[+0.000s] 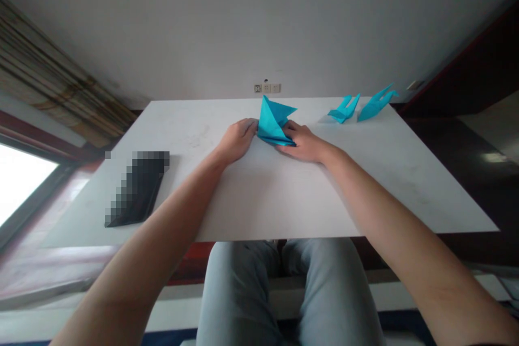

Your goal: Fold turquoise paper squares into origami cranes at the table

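Observation:
A partly folded blue paper sheet (274,122) stands on the white table (259,200) near its far middle, with pointed flaps rising up. My left hand (237,139) presses against the paper's left edge, fingers curled on it. On the right side, my right hand (303,141) pinches the paper's lower right corner against the table. Both forearms reach forward across the table.
Two finished blue folded paper shapes (344,110) (376,103) lie at the table's far right. A dark flat object (137,189) lies at the near left. A wall with power sockets (267,88) stands behind the table; a window is at the left.

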